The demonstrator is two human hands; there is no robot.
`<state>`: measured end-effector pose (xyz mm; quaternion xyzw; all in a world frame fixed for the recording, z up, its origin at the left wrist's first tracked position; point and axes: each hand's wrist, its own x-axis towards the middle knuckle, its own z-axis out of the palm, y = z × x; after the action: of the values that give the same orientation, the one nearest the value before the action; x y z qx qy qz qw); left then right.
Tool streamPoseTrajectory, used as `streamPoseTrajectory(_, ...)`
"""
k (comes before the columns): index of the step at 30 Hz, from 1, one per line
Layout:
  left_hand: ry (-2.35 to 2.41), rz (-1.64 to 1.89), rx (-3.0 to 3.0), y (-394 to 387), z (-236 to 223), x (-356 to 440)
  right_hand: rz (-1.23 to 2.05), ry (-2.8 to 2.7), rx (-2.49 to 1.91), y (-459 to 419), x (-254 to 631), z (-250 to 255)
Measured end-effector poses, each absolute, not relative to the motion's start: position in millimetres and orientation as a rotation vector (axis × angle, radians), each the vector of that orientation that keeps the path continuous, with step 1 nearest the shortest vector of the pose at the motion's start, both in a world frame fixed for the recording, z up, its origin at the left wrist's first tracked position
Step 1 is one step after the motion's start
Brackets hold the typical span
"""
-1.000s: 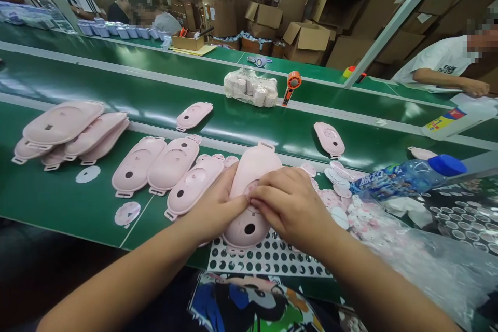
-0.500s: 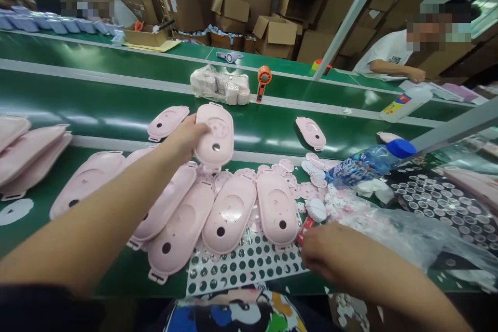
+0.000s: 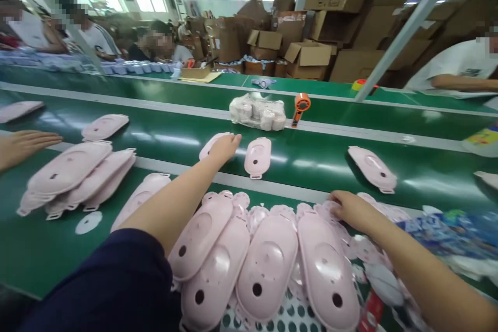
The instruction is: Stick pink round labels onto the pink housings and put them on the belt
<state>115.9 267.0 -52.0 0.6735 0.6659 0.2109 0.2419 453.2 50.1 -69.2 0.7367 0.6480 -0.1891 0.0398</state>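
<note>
At the bottom of the view, 4 pink plastic shells (image 3: 266,267) lie side by side on the green conveyor belt (image 3: 46,249), each with a round dark hole near its lower end. Beneath them shows a white sheet of dark round stickers (image 3: 290,316). Loose pink discs (image 3: 259,215) crowd along their upper ends and spill to the right, and a red strip (image 3: 370,311) lies beside the rightmost shell. The right hand (image 3: 352,211) rests on those discs near the top of that shell, fingers lightly curled; I cannot tell whether it pinches one. The left arm, in a dark navy sleeve (image 3: 93,285), reaches across to the left hand (image 3: 223,149), which lies palm down over the end of a single pink shell (image 3: 205,151), and I cannot tell whether it grips it. Another shell (image 3: 258,158) lies just beside that hand. To the left sit a stack of shells (image 3: 73,176) and a white disc (image 3: 88,223), with a co-worker's hand (image 3: 27,144) near the stack. Further up the belt are a clear bag of wrapped rolls (image 3: 257,112) and an orange tape dispenser (image 3: 301,106). Beyond stand piled cardboard boxes (image 3: 307,59).
</note>
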Motion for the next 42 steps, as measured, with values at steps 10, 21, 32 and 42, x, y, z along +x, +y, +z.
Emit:
streamPoseTrajectory(10,1.857,0.495,1.281,291,-48,54,-0.749,2.207,2.231,37,463,-45)
streamPoseTrajectory(21,1.126,0.976,1.062,149,25,103,-0.819,2.927,2.127,36,358,53)
streamPoseTrajectory(32,0.690,0.921,0.784,56,28,128,-0.072,3.367,1.731,48,295,62)
streamPoseTrajectory(42,0.770,0.974,0.917,48,13,127,-0.030,3.483,1.573,30,315,50)
